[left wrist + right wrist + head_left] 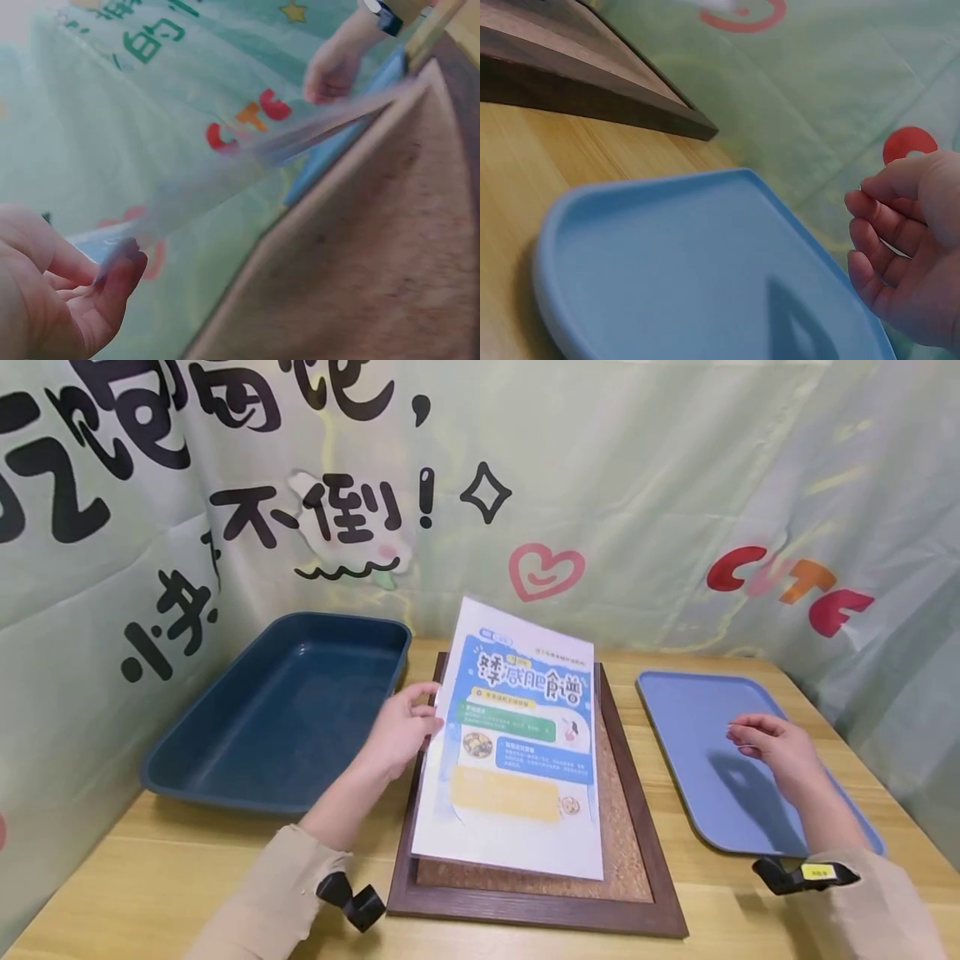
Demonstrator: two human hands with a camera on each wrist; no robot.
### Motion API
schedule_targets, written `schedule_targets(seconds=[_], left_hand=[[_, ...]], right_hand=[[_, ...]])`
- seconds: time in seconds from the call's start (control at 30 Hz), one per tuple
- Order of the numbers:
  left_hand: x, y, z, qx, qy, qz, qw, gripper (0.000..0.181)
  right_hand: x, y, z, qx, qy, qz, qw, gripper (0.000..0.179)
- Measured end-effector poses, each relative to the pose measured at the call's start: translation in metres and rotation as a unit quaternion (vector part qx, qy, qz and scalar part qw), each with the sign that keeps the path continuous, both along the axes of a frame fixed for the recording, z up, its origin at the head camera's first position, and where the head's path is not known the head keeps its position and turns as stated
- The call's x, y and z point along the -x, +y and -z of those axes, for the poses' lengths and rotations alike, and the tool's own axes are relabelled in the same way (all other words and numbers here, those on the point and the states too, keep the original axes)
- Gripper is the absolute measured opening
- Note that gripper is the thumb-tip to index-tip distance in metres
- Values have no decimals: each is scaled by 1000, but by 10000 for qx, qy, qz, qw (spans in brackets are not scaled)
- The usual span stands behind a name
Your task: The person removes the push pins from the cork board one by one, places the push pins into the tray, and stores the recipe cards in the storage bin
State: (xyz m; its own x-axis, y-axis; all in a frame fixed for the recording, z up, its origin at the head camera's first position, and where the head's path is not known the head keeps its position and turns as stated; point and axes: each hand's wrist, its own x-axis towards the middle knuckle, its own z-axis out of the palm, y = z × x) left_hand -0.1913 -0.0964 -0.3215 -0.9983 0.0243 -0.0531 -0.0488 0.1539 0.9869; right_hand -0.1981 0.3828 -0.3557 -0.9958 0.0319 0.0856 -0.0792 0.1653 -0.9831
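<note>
Above the cork board [618, 827] was a printed sheet [517, 752], its left edge pinched between the thumb and fingers of the left hand [401, 731]. From the head it hid much of the cork, but it sat askew, with its left side raised. The left wrist view showed a gap under that side; whether the far side touched the board could not be told. The work therefore looked only partly done: the sheet was roughly over the board, yet it was not flat, not squared to the dark wooden frame [540, 914] and not let go. No pin or clip could be made out on it. Straightening it, laying it down and releasing it all seemed to be left.

Well to the right of the sheet, the right hand [783, 752] hovered above a light blue tray [690, 727], casting a shadow there. Its fingers were loosely curled, the thumb close to the index finger, and nothing could be seen between them; it gave the sheet no support. Left of the board, a deep dark blue bin [285, 718] stood on the wooden bench [720, 893]. Behind everything hung a pale backdrop [645, 485] with printed lettering.
</note>
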Motion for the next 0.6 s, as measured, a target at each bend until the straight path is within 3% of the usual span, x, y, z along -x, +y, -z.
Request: schedule_targets(seconds=[0.17, 0.3, 0.43, 0.6], left_hand=[[2, -13, -30, -230, 513, -156, 9983, 43], [6, -28, -50, -281, 723, -328, 9964, 42], [10, -46, -63, -219, 872, -554, 9944, 42], [14, -75, -76, 57, 852, -1058, 9907, 43]], right_hand=[[0, 8, -1, -156, -115, 168, 9997, 23], [1, 14, -1, -161, -123, 209, 9996, 24], [2, 18, 1, -673, -264, 305, 9969, 24], [8, 24, 8, -1151, -552, 554, 9903, 19]])
